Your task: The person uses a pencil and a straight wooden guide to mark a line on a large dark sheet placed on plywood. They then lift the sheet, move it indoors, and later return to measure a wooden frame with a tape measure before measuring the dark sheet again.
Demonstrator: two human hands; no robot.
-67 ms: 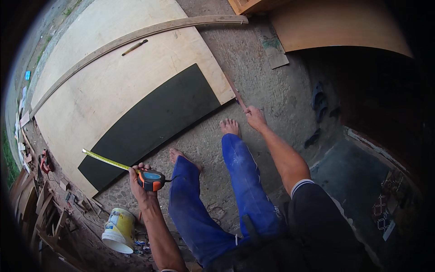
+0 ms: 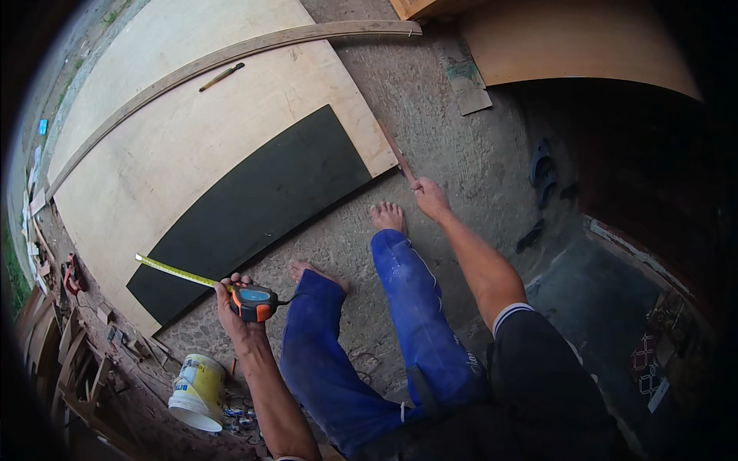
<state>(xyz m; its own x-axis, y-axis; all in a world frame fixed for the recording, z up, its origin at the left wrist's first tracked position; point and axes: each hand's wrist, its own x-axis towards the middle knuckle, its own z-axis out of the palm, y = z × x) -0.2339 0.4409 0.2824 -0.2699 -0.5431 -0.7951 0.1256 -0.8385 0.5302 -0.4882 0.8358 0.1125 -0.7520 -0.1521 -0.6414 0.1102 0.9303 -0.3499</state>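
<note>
My left hand (image 2: 237,307) is closed round an orange and black tape measure (image 2: 255,303). Its yellow blade (image 2: 173,270) sticks out to the left over the end of a dark rectangular panel (image 2: 257,215). That panel lies along the near edge of a large pale plywood sheet (image 2: 184,157). Out to the right, my right hand (image 2: 430,197) grips the near end of a narrow wooden strip (image 2: 401,160), which runs beside the sheet's right corner. How far the strip extends past the sheet's edge is hard to make out.
A long wooden batten (image 2: 231,52) crosses the sheet, with a slim pencil-like tool (image 2: 221,77) near it. A yellow and white bucket (image 2: 197,392) stands at lower left by wood scraps (image 2: 77,361). Sandals (image 2: 543,173) lie right; my bare feet (image 2: 387,216) are on rough concrete.
The view has shifted slightly, so the sheet and panel sit a little further left. My left knee has moved a little; both hands keep their holds.
</note>
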